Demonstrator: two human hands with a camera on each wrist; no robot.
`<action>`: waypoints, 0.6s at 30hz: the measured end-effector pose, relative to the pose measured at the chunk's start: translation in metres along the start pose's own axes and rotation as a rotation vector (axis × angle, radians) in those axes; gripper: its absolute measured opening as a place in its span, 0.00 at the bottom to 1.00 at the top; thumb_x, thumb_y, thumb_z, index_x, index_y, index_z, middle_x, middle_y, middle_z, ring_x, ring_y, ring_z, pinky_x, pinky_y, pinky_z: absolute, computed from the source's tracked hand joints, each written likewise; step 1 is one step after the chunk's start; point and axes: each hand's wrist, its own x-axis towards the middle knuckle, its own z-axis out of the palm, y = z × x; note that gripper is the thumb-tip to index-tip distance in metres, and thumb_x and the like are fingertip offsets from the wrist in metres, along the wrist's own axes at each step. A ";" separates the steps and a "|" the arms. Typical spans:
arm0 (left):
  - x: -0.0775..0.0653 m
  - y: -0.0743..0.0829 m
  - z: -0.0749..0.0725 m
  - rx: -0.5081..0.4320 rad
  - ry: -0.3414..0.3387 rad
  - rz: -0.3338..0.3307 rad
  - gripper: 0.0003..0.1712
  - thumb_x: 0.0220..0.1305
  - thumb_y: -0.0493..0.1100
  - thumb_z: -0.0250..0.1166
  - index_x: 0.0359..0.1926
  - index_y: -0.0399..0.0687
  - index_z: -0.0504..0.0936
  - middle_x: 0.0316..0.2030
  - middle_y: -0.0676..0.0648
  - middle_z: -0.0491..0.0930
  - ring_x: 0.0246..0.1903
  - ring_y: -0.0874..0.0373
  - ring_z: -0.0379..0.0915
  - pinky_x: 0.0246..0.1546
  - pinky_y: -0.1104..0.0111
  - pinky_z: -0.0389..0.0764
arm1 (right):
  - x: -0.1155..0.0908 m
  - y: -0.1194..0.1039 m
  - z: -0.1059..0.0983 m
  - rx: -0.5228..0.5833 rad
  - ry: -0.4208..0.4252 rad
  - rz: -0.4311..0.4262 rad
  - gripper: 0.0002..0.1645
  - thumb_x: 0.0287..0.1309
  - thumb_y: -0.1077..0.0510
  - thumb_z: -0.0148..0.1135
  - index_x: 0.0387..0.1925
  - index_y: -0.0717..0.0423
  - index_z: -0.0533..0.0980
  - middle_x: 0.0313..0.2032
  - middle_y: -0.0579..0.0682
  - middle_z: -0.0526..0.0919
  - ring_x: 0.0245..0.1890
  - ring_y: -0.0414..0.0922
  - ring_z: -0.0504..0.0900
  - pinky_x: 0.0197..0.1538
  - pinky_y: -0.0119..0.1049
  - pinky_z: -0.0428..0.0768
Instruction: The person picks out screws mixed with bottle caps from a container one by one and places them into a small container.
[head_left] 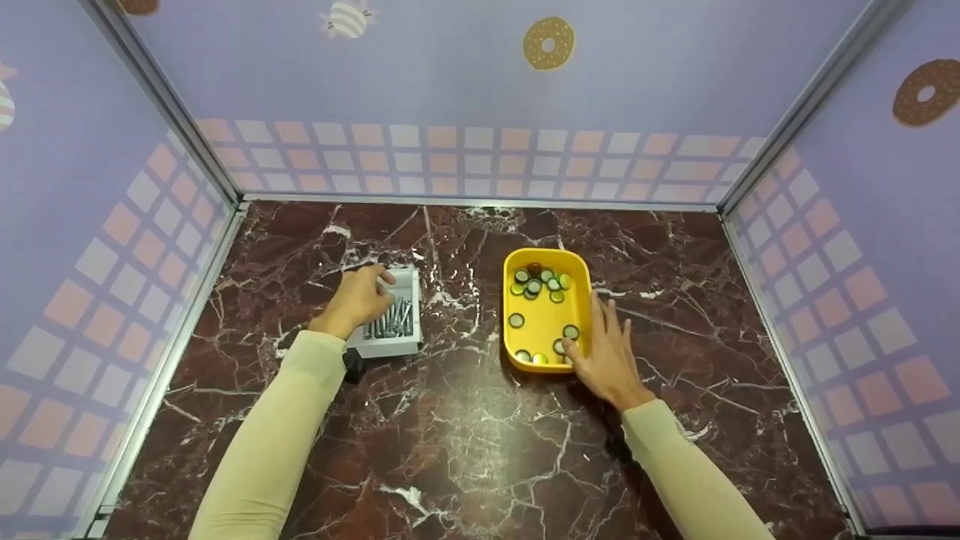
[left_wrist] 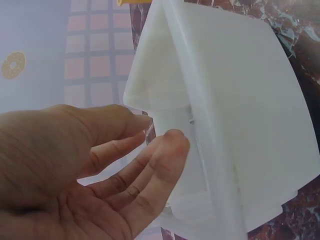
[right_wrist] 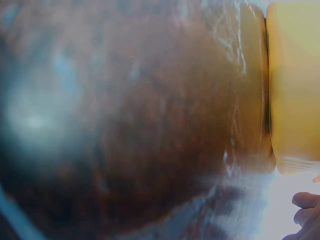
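Note:
My left hand (head_left: 360,301) is over a white bin (head_left: 386,349) that holds a heap of long metal screws or nails (head_left: 396,319). In the left wrist view, the thumb and fingers of this hand are loosely bent and apart, with nothing between them, beside the bin's wall (left_wrist: 255,110). On the right, my right hand (head_left: 609,360) lies against the side of a yellow tray (head_left: 544,259). Its fingers stretch along the outer wall while the thumb reaches over the rim. Bottle caps (head_left: 533,286) lie in the tray, bunched at the far end and scattered nearer.
Both containers stand on a dark red marbled tabletop (head_left: 465,420), with a gap between them. Purple printed panels (head_left: 450,90) enclose the back and sides. A metal strip (head_left: 480,201) runs along the table's back edge.

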 end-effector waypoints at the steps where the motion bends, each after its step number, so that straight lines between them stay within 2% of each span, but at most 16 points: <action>1: -0.001 0.000 0.001 -0.004 0.006 0.004 0.23 0.76 0.34 0.64 0.68 0.34 0.87 0.49 0.32 0.94 0.27 0.58 0.78 0.33 0.66 0.77 | 0.000 0.000 0.000 0.000 0.000 -0.001 0.63 0.79 0.38 0.63 0.95 0.63 0.44 0.92 0.71 0.55 0.94 0.75 0.49 0.91 0.82 0.43; 3: -0.004 0.001 0.003 -0.006 0.035 0.032 0.21 0.77 0.34 0.64 0.67 0.35 0.87 0.50 0.31 0.94 0.27 0.56 0.80 0.32 0.66 0.78 | 0.000 0.001 -0.001 -0.004 -0.002 -0.002 0.63 0.79 0.38 0.63 0.95 0.63 0.44 0.92 0.71 0.56 0.94 0.75 0.49 0.91 0.82 0.43; 5: -0.007 0.000 0.005 -0.009 0.069 0.067 0.19 0.79 0.34 0.65 0.66 0.34 0.88 0.52 0.30 0.94 0.31 0.49 0.86 0.35 0.60 0.84 | 0.001 0.000 -0.001 -0.006 -0.003 -0.003 0.64 0.79 0.37 0.64 0.96 0.62 0.43 0.92 0.71 0.56 0.94 0.74 0.49 0.91 0.82 0.43; 9: -0.015 -0.002 0.006 -0.016 0.135 0.145 0.17 0.81 0.34 0.66 0.65 0.33 0.88 0.55 0.28 0.91 0.48 0.35 0.93 0.51 0.45 0.93 | 0.003 -0.001 0.000 -0.018 0.005 -0.011 0.64 0.79 0.36 0.63 0.95 0.62 0.44 0.92 0.71 0.56 0.94 0.74 0.48 0.91 0.82 0.43; 10: -0.018 -0.003 0.007 -0.020 0.149 0.160 0.17 0.81 0.35 0.67 0.65 0.33 0.87 0.56 0.28 0.90 0.50 0.34 0.93 0.54 0.43 0.93 | 0.004 -0.001 0.000 -0.021 0.012 -0.015 0.64 0.78 0.36 0.64 0.95 0.63 0.45 0.92 0.71 0.55 0.94 0.74 0.49 0.91 0.83 0.44; 13: -0.028 -0.005 0.009 -0.005 0.197 0.195 0.18 0.82 0.38 0.69 0.66 0.36 0.87 0.59 0.29 0.88 0.52 0.33 0.93 0.56 0.43 0.93 | 0.003 -0.001 -0.001 -0.012 0.022 -0.033 0.64 0.78 0.35 0.64 0.96 0.61 0.45 0.93 0.71 0.50 0.94 0.74 0.50 0.91 0.83 0.44; 16: -0.038 -0.009 0.012 0.053 0.245 0.219 0.21 0.83 0.43 0.71 0.69 0.40 0.87 0.63 0.32 0.86 0.54 0.34 0.90 0.56 0.42 0.92 | 0.001 -0.002 -0.003 0.005 0.031 -0.054 0.64 0.78 0.36 0.65 0.97 0.55 0.44 0.95 0.69 0.44 0.93 0.74 0.51 0.91 0.83 0.43; 18: -0.044 -0.011 0.013 0.109 0.274 0.233 0.23 0.84 0.47 0.72 0.71 0.43 0.86 0.66 0.33 0.84 0.58 0.34 0.87 0.59 0.41 0.90 | -0.001 -0.002 -0.007 0.011 0.043 -0.073 0.63 0.78 0.37 0.66 0.97 0.51 0.44 0.95 0.68 0.43 0.93 0.74 0.52 0.90 0.84 0.44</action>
